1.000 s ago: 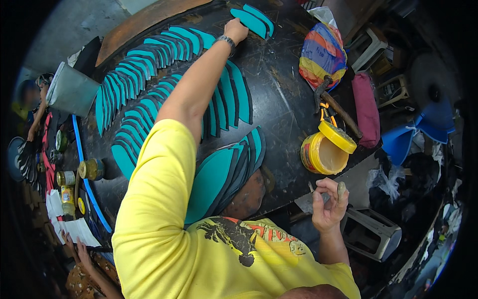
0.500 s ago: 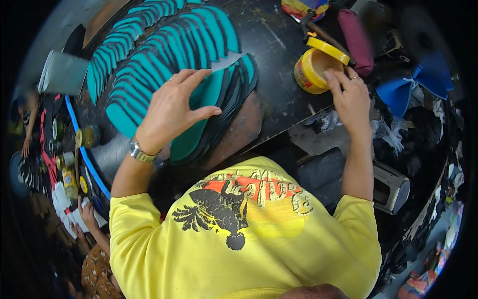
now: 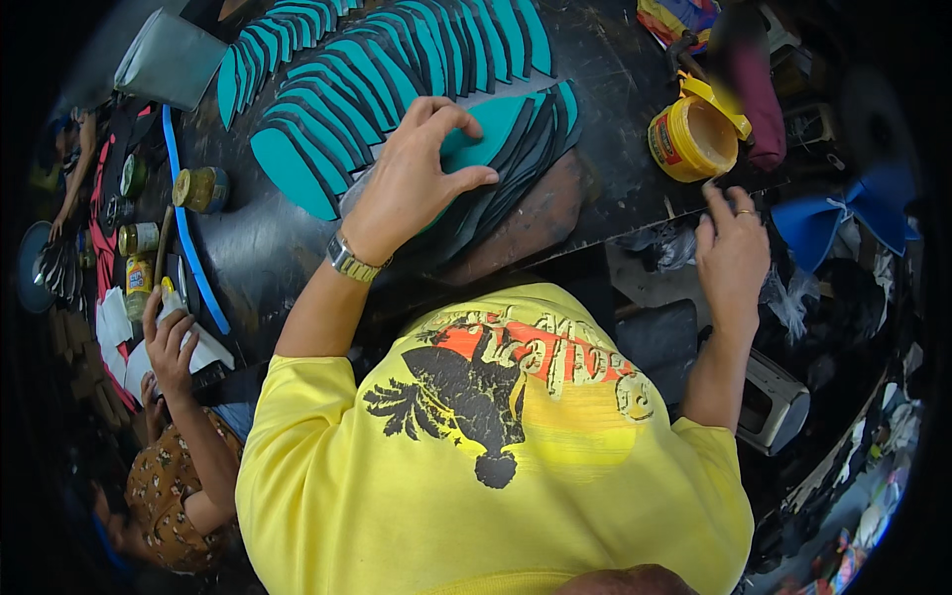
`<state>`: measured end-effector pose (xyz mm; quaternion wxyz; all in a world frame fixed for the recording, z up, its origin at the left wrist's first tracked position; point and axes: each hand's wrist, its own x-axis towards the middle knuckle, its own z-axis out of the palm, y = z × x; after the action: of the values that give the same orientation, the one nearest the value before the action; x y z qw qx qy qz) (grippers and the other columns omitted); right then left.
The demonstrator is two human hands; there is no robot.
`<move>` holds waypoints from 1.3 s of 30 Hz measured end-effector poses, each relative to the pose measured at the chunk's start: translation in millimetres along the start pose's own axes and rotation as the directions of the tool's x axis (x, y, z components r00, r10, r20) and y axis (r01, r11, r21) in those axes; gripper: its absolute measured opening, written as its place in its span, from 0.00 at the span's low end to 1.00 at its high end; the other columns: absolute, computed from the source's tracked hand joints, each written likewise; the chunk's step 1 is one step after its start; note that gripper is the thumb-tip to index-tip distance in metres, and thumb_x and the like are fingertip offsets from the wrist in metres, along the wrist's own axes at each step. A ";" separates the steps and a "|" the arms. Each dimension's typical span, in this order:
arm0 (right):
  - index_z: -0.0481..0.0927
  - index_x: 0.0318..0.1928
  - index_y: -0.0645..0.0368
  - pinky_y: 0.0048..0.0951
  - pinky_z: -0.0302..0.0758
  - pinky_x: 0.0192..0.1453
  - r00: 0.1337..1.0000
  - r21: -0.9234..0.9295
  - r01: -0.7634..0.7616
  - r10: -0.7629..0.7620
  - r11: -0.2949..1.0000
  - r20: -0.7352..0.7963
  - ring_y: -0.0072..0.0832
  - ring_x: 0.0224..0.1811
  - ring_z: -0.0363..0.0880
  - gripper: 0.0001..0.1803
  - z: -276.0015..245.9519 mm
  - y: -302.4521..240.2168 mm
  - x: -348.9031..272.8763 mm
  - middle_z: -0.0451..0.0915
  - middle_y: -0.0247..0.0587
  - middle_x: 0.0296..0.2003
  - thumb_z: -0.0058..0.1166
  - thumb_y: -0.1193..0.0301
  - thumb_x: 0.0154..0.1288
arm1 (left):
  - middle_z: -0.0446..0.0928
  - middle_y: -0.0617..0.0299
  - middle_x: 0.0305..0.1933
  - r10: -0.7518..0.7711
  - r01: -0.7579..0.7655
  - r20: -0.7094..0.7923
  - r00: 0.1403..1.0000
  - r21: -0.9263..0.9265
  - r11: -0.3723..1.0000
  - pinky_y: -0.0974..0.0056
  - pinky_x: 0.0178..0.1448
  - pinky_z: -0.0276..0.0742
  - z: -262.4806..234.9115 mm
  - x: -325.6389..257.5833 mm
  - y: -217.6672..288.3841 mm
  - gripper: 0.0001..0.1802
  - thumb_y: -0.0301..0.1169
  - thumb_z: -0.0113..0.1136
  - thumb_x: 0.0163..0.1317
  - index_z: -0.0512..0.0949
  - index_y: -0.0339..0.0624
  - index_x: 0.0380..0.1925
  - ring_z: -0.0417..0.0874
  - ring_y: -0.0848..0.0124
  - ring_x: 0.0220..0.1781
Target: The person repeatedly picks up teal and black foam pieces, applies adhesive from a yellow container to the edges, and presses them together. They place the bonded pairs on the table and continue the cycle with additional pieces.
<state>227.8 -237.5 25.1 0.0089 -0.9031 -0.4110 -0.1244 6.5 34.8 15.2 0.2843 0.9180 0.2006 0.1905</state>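
My left hand (image 3: 421, 174), with a metal watch on its wrist, rests over a stack of sole-shaped pieces (image 3: 486, 149), teal on top with dark layers under. Its thumb and fingers are spread in an arc. Just below the open yellow tub (image 3: 709, 139), near the table edge, is my right hand (image 3: 734, 253), its fingers bent and apart. A pale spot shows by its index fingertip; I cannot tell what it is. Beyond my left hand, a long row of overlapping teal sole pieces (image 3: 297, 164) lies fanned out, with a second row (image 3: 283, 45) behind it.
A hammer (image 3: 684, 50) and a maroon roll (image 3: 762, 119) lie beyond the tub. Blue bow-shaped material (image 3: 853, 213) is at the right. Leftward are a blue strip (image 3: 188, 228), a jar (image 3: 201, 188) and a grey bin (image 3: 171, 58). Another person's hand (image 3: 171, 342) is at lower left.
My right hand has drawn back from the yellow tub's mouth toward me. My left hand stays over the stack. The whole view has shifted, so the table things sit further right.
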 end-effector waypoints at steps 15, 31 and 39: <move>0.39 0.80 0.50 0.22 0.76 0.49 0.984 1.000 0.003 -0.176 -0.024 -0.008 0.20 0.44 0.79 0.54 33.7 -115.4 40.6 0.78 0.48 0.52 0.63 0.77 0.64 | 0.76 0.57 0.56 0.131 -0.130 -0.159 0.978 0.020 0.991 0.59 0.56 0.79 2.9 0.3 -3.3 0.28 0.29 0.76 0.48 0.79 0.47 0.53 0.79 0.57 0.56; 0.41 0.79 0.52 0.23 0.75 0.55 0.987 0.973 0.142 -0.046 -0.182 -0.152 0.22 0.46 0.78 0.52 30.9 -147.5 47.0 0.80 0.44 0.48 0.60 0.81 0.63 | 0.81 0.60 0.41 0.149 -0.225 -0.318 0.936 -0.216 0.950 0.64 0.51 0.79 -3.0 -1.1 8.7 0.26 0.21 0.73 0.49 0.79 0.45 0.51 0.83 0.66 0.48; 0.47 0.78 0.51 0.21 0.75 0.55 0.972 0.951 0.205 -0.070 -0.231 -0.226 0.19 0.45 0.78 0.48 21.6 -129.2 72.2 0.80 0.40 0.41 0.56 0.86 0.63 | 0.81 0.61 0.38 0.214 -0.205 -0.093 0.972 0.095 0.974 0.62 0.49 0.75 -23.3 -4.7 11.8 0.24 0.30 0.77 0.48 0.82 0.43 0.47 0.79 0.63 0.49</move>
<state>181.8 -96.0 9.7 0.7110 -0.5005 -0.4507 0.2021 -5.2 34.0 39.0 0.2126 0.9343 0.1247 0.2576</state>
